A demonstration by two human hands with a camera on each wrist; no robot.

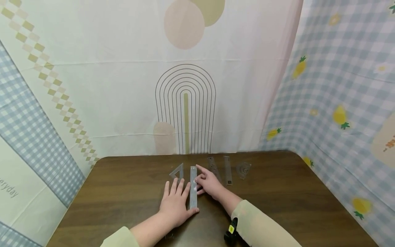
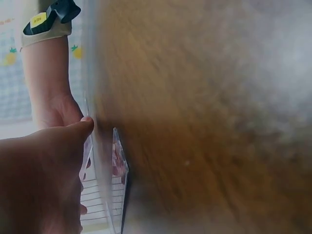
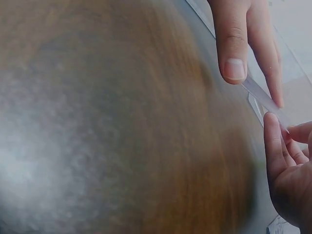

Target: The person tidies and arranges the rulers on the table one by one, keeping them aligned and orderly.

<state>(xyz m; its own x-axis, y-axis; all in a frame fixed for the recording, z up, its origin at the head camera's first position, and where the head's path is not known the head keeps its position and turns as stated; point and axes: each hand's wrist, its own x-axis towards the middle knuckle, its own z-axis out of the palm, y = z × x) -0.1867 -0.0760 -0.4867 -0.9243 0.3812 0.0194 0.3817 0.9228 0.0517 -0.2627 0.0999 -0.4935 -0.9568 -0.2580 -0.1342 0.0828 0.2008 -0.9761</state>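
A clear straight ruler (image 1: 193,190) lies lengthwise away from me between my hands. My left hand (image 1: 175,206) rests on its left side with spread, straight fingers, its thumb across the ruler's near end. From the right, my right hand (image 1: 210,183) holds the ruler's edge, the index finger stretched to the far end and the other fingers bent. In the right wrist view, the ruler's edge (image 3: 261,97) runs from the left hand (image 3: 234,44) to the thumb and fingers of the right hand (image 3: 292,185). The left wrist view shows the left thumb (image 2: 80,127) close to clear plastic.
A clear set square (image 1: 178,170) lies left of the ruler. To the right are a clear stencil ruler (image 1: 212,164), partly behind the right hand, another clear ruler (image 1: 228,171) and a clear protractor (image 1: 243,169). The brown table (image 1: 277,192) ends at a wall cloth (image 1: 123,103).
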